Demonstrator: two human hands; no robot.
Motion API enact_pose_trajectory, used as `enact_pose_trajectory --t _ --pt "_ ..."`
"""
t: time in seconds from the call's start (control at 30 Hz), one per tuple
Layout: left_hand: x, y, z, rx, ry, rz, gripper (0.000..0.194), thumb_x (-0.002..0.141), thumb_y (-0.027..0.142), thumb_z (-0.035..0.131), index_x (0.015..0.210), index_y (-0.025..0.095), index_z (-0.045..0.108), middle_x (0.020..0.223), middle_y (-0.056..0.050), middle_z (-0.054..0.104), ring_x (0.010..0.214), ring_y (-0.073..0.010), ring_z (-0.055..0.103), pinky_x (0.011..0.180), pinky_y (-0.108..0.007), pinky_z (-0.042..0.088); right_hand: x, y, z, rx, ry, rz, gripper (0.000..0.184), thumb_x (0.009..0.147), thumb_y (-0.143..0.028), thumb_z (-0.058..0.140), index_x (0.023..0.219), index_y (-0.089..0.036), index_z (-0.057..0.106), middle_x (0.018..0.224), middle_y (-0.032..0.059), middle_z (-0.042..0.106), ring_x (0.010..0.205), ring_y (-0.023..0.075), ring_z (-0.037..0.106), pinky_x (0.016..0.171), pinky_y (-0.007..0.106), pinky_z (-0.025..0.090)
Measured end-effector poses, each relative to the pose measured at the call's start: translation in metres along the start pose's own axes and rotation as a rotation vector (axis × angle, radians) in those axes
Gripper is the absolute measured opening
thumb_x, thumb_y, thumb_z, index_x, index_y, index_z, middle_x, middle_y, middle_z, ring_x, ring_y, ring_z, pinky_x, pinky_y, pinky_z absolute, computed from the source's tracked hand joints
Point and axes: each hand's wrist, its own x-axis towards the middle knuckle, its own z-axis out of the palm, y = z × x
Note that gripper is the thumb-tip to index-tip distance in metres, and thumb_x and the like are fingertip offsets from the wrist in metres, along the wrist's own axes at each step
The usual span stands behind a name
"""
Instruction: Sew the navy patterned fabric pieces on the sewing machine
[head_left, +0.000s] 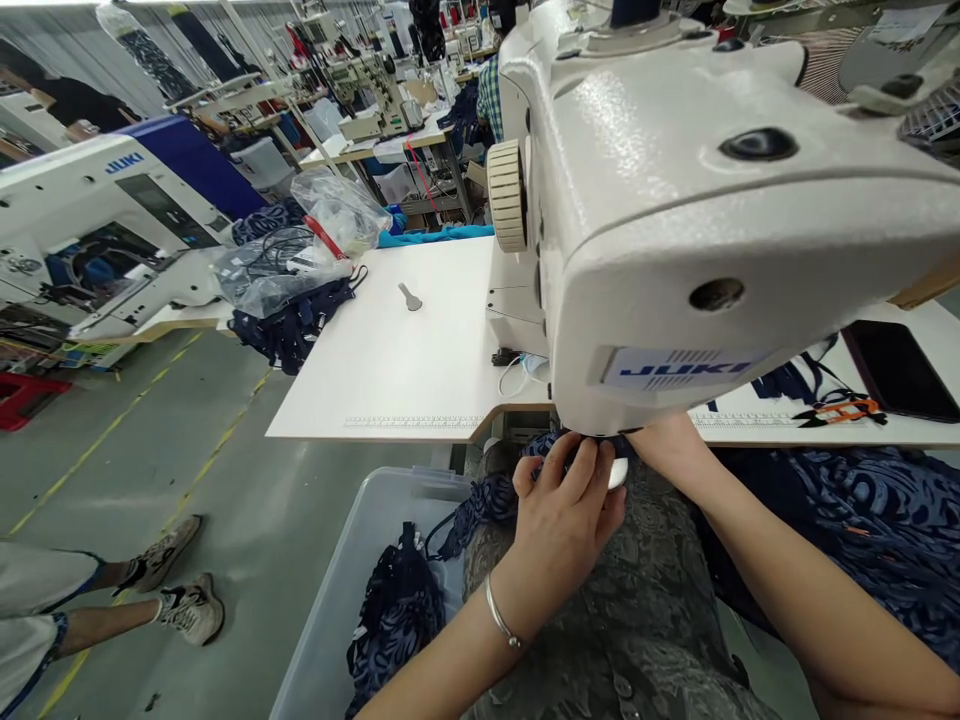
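Under the front of the white JUKI sewing machine [675, 250], my left hand [559, 515] has its fingers bent together on navy patterned fabric [491, 505]. The fingertips are partly hidden by the machine head. Beside those fingers is a small white rounded part [617, 473]. My right hand [664, 440] reaches in from the right below the machine head, which covers its fingers. The fabric hangs from the machine over my lap toward a clear plastic bin [375, 490], where more dark pieces [397, 610] lie.
On the white table [390, 370] lies a small grey metal piece [410, 297]. Right of the machine are orange thread snips [840, 410] and a phone [904, 370]. Bagged fabric [281, 270] sits at the table's left edge. A person's legs [112, 610] show at lower left.
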Motion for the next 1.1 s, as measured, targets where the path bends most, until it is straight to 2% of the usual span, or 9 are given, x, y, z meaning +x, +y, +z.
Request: enact_pose_trajectory --t 0.17,0.3,0.37,0.57,0.67,0.77,0.87,1.0,1.1 --pt "0.0 0.001 0.004 -0.009 -0.024 -0.01 0.037 0.098 0.031 0.047 0.133 0.019 0.051 0.129 -0.005 0.061 0.122 -0.0234 0.052 0.091 -0.042 0.032 0.0 -0.001 -0.003 -0.004 0.003 -0.018 0.025 0.091 -0.026 0.047 0.107 -0.017 0.064 0.099 0.0127 0.07 0.086 0.0294 0.064 0.065 0.037 0.052" --pt "0.0 0.001 0.004 0.002 -0.012 -0.011 0.037 0.097 0.031 0.048 0.132 0.019 0.052 0.128 -0.004 0.062 0.12 -0.0228 0.052 0.09 -0.041 0.034 0.001 -0.003 -0.005 0.001 -0.015 -0.062 0.026 0.093 -0.025 0.043 0.104 -0.016 0.065 0.105 0.0138 0.069 0.091 0.0293 0.065 0.066 0.037 0.054" --pt "0.0 0.002 0.003 0.012 0.01 -0.015 0.037 0.097 0.03 0.049 0.132 0.02 0.053 0.127 -0.004 0.062 0.118 -0.0221 0.054 0.089 -0.041 0.033 0.002 -0.002 -0.005 -0.02 -0.013 -0.08 0.025 0.093 -0.025 0.042 0.099 -0.016 0.065 0.102 0.0138 0.07 0.091 0.0291 0.065 0.067 0.037 0.054" --pt "0.0 0.003 0.004 0.035 0.028 -0.006 0.037 0.096 0.03 0.051 0.131 0.018 0.055 0.127 -0.004 0.063 0.117 -0.0215 0.054 0.088 -0.04 0.034 0.004 0.001 -0.002 -0.145 -0.012 -0.054 0.021 0.089 -0.021 0.044 0.095 -0.018 0.064 0.083 0.0098 0.069 0.071 0.0265 0.063 0.059 0.035 0.052" --pt "0.0 0.003 0.005 0.045 0.039 -0.004 0.036 0.096 0.03 0.051 0.13 0.019 0.056 0.126 -0.005 0.063 0.116 -0.0214 0.055 0.088 -0.039 0.034 0.003 0.001 -0.002 -0.141 -0.02 -0.065 0.021 0.09 -0.021 0.043 0.097 -0.019 0.063 0.082 0.0091 0.069 0.067 0.0248 0.062 0.057 0.034 0.052" --pt "0.0 0.004 0.006 0.068 0.054 -0.005 0.036 0.094 0.03 0.053 0.128 0.02 0.058 0.125 -0.004 0.063 0.115 -0.0209 0.056 0.087 -0.038 0.035 0.003 0.002 -0.002 -0.135 -0.016 -0.088 0.022 0.091 -0.023 0.043 0.1 -0.018 0.062 0.091 0.0109 0.07 0.076 0.0266 0.065 0.06 0.036 0.054" --pt "0.0 0.005 0.006 0.086 0.073 -0.008 0.036 0.094 0.03 0.054 0.128 0.019 0.058 0.123 -0.003 0.064 0.114 -0.0205 0.056 0.088 -0.039 0.034 0.004 0.004 -0.001 -0.134 -0.009 -0.112 0.024 0.091 -0.023 0.042 0.104 -0.018 0.063 0.099 0.0118 0.07 0.09 0.0294 0.066 0.072 0.04 0.057" --pt "0.0 0.006 0.007 0.103 0.064 -0.013 0.037 0.094 0.031 0.054 0.129 0.019 0.057 0.125 -0.004 0.063 0.116 -0.021 0.055 0.089 -0.039 0.034 0.006 0.008 0.003 -0.145 0.04 -0.187 0.032 0.092 -0.025 0.04 0.115 -0.016 0.061 0.116 0.015 0.066 0.112 0.0332 0.06 0.091 0.048 0.052" --pt "0.0 0.007 0.007 0.122 0.057 -0.005 0.038 0.093 0.031 0.055 0.129 0.019 0.058 0.125 -0.004 0.062 0.116 -0.0216 0.055 0.088 -0.039 0.035 0.005 0.011 0.005 -0.186 0.063 -0.204 0.034 0.092 -0.024 0.039 0.116 -0.015 0.062 0.118 0.0153 0.066 0.115 0.0328 0.059 0.095 0.047 0.051"
